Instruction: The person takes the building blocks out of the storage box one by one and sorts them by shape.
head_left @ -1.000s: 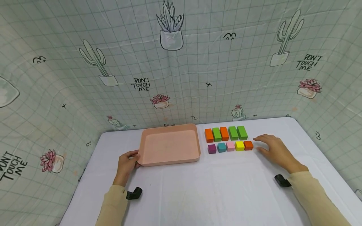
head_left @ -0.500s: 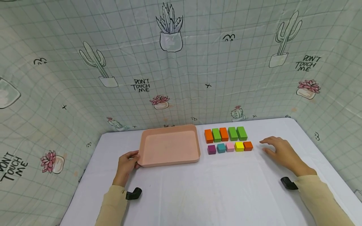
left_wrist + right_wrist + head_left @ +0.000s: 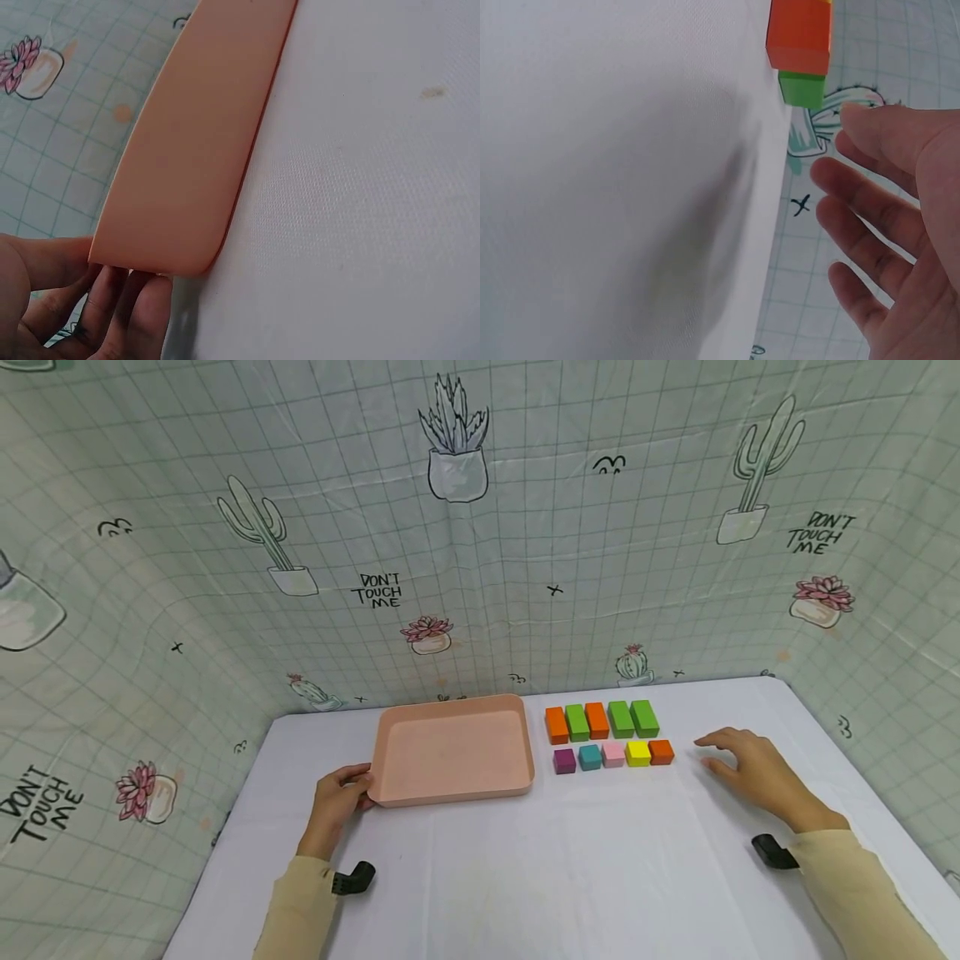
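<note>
A shallow peach-coloured tray [image 3: 453, 752] lies flat on the left half of the table. My left hand [image 3: 335, 802] holds it at the near left corner; the left wrist view shows the thumb at the rim and the fingers [image 3: 150, 311] against the tray's wall [image 3: 180, 150]. To the right of the blocks, my right hand [image 3: 765, 781] hovers with nothing in it, fingers apart and loosely bent. Nearest to it are an orange-red cube [image 3: 661, 752] and a green rectangular block [image 3: 645, 718]. Both also appear at the top of the right wrist view.
Right of the tray stand two rows of blocks. Orange blocks [image 3: 557, 726] and green ones form the back row; purple [image 3: 565, 762], teal [image 3: 590, 757], pink [image 3: 613, 754] and yellow [image 3: 638, 753] cubes share the front row. A patterned cloth [image 3: 517, 543] hangs behind the white table [image 3: 525, 877].
My right hand has drawn away from the blocks to the right, chiefly in the first half second. The left hand, the tray and the blocks have stayed in place.
</note>
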A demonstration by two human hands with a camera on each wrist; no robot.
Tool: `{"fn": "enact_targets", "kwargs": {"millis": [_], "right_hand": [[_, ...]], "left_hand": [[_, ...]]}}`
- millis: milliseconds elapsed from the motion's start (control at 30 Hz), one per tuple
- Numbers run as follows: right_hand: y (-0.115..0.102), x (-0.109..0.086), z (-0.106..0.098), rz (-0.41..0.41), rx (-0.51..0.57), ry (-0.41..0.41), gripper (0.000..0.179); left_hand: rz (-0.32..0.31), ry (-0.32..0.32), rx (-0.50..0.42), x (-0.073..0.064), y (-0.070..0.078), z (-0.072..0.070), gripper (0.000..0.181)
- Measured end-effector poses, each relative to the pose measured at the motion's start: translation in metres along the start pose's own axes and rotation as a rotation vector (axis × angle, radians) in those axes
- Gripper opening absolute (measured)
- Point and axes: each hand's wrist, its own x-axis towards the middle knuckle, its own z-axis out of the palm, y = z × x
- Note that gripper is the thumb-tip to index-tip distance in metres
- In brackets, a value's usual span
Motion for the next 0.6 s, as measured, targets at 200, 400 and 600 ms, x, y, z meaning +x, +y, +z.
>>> {"fn": "enact_targets", "kwargs": {"millis": [200,400,600], "right_hand": [[0.003,-0.001,-0.003,0.04,-0.002,-0.027,0.031],[0.006,-0.003,-0.006,0.019,-0.009,-0.024,0.031],[0.008,-0.003,-0.01,-0.008,-0.028,0.032,0.032]], "left_hand": [[0.011,-0.022,-0.007,0.0,0.003,0.001,0.037],[0.015,-0.04,-0.013,0.0,0.007,-0.001,0.038],[0.039,-0.049,-0.022,-0.002,0.011,-0.011,0.037]]}}
